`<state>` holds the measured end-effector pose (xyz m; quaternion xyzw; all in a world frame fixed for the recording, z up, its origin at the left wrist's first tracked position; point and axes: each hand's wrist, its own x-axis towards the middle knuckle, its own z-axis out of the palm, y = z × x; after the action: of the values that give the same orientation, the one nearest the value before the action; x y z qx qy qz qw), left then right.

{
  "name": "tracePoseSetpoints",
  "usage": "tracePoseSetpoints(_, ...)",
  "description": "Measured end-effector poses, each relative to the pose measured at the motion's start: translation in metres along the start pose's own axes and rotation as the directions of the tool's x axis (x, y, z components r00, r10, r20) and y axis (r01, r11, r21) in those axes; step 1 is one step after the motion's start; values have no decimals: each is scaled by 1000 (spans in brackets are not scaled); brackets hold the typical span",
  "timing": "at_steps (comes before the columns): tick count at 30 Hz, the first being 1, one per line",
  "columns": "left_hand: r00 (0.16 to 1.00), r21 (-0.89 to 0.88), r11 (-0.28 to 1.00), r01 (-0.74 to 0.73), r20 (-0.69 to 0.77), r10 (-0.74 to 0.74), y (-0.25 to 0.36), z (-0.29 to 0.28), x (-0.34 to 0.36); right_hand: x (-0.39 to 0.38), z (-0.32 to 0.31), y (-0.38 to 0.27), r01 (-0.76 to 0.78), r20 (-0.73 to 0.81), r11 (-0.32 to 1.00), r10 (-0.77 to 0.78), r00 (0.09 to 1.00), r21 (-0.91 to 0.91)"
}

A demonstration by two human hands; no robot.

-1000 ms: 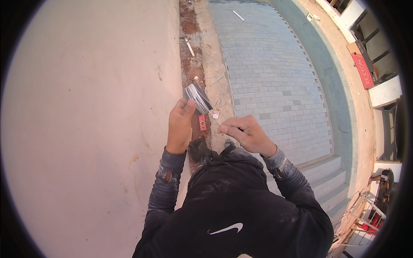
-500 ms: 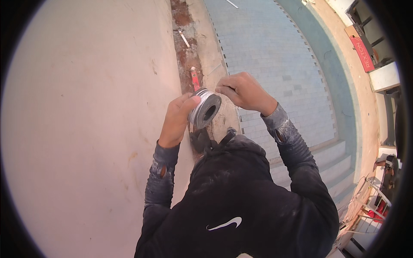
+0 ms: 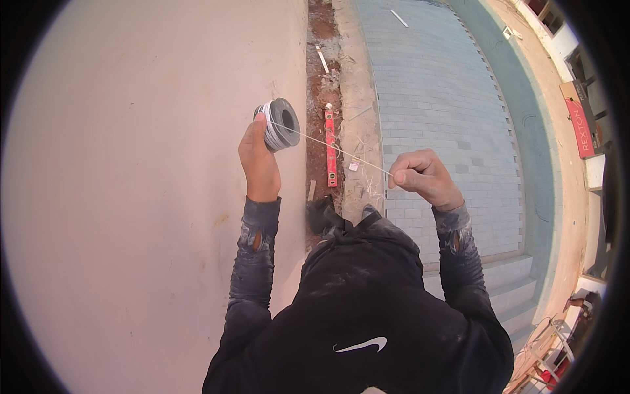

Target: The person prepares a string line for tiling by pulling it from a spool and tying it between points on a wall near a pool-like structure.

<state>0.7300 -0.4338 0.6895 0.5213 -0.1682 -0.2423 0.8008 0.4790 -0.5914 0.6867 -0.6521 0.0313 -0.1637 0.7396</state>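
A taut white string runs between two hands held well apart.
Head view: the left hand [image 3: 260, 164] grips a dark grey, ring-shaped spool wound with white string [image 3: 276, 133], thumb on the windings, hollow core facing the right hand's side. From it the thin white string [image 3: 341, 152] slants to the right hand [image 3: 428, 180], which pinches it between thumb and bent forefinger. The spool sits at the left fingertips, well apart from the right hand; the string crosses above a long red spirit level [image 3: 331, 165] on reddish soil [image 3: 316, 134].
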Motion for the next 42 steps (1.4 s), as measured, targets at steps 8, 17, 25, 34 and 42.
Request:
tracePoseSetpoints(8, 984, -156, 973, 168, 87, -155, 6, -19, 2, 1, -93, 15, -292, -782, 928, 1, 623, -232)
tracePoseSetpoints(17, 958, -103, 972, 212, 218, -186, 26, 35, -13, 43, 22, 24, -43, -285, 858, -122, 951, -512)
tracePoseSetpoints(25, 994, 103, 995, -17, 111, 5, 15, 40, -13, 40, 92, 9, -37, -357, 993, 74, 931, 111)
tracePoseSetpoints(34, 951, 25, 985, 170, 258, -171, 43, 56, -35, 59, 51, 51, 13, -195, 951, -77, 978, -308)
tracePoseSetpoints(42, 883, 615, 765, -193, 448, -137, 39, 35, -41, 75, 21, -17, 226, -15, 563, -391, 920, -795)
